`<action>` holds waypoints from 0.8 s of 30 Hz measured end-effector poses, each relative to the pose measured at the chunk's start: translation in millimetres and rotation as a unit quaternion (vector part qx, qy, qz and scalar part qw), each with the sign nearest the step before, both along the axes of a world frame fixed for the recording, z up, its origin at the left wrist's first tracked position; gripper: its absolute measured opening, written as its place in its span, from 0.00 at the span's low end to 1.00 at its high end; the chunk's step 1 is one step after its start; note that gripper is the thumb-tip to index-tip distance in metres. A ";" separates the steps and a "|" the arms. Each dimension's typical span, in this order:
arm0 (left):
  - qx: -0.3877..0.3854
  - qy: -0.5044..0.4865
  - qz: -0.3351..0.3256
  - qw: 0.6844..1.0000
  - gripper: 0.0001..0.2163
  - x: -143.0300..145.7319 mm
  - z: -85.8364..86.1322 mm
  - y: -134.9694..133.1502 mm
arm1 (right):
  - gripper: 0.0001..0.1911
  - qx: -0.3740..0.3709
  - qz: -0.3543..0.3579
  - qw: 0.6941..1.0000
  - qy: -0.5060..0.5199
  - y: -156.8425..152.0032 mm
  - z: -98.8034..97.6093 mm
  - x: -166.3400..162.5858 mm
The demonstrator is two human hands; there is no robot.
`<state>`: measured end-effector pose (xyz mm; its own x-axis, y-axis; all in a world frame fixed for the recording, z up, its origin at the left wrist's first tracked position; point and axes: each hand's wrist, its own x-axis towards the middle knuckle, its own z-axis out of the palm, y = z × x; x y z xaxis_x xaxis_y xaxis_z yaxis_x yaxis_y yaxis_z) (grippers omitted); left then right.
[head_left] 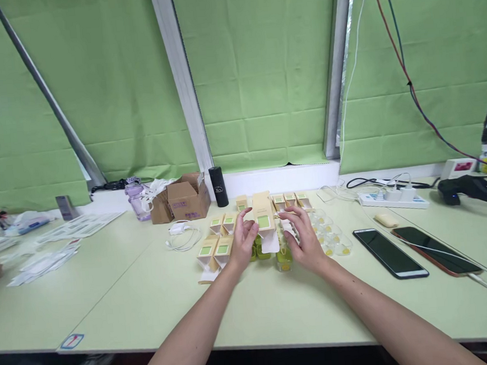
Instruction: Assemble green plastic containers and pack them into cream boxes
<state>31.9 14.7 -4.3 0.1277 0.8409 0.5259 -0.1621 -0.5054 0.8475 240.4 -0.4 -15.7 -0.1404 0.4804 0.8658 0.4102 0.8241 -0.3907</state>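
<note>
A small tan carton with a green label (263, 217) stands between my hands at the middle of the pale green table (129, 292), its white bottom flap hanging open. My left hand (242, 242) curls around the carton's left side, fingers closed on it. My right hand (302, 236) is at its right side, fingers bent and pinching near the white flap. Under the hands sit small yellow-green bottles (281, 258). More folded tan cartons (214, 253) lie to the left and a row of them (290, 200) behind.
Clear plastic caps (335, 237) lie right of the hands, then two phones (390, 252). A power strip (392, 199) with cables sits at back right. A cardboard box (186, 199), black flask (218, 187), purple bottle (136, 201) and white charger (177, 230) stand behind left. Packets (47, 260) lie far left.
</note>
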 end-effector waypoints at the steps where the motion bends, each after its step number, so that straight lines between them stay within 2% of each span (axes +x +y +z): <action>1: 0.000 0.008 0.005 1.000 0.30 0.0 -0.4 -0.7 | 0.24 -0.004 0.005 1.000 -0.001 -0.2 -0.2 0.0; 5: 0.008 0.030 0.022 0.999 0.25 0.8 -2.5 -0.2 | 0.24 -0.020 0.026 0.999 -0.009 -0.8 -0.8 -0.4; 9: 0.005 0.049 0.037 0.998 0.26 2.6 -5.8 1.8 | 0.23 -0.031 0.047 0.998 -0.013 -1.2 -1.5 -2.1; 16: 0.021 0.068 0.024 0.997 0.26 3.5 -6.1 -0.9 | 0.16 -0.056 0.035 0.998 0.021 -0.4 -0.2 -4.1; 22: 0.117 0.091 0.090 0.985 0.22 1.1 -1.2 -4.6 | 0.17 -0.104 0.067 0.988 0.090 1.1 1.6 -4.1; 24: 0.142 0.115 0.089 0.979 0.22 0.5 0.7 -6.5 | 0.17 -0.113 0.069 0.986 0.103 1.3 1.7 -4.0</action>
<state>32.4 8.2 -3.7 0.1356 0.6842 0.7166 0.1293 -0.7293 0.6719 236.4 0.9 -14.0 -0.0502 0.6523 0.7563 0.1920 0.7494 -0.6337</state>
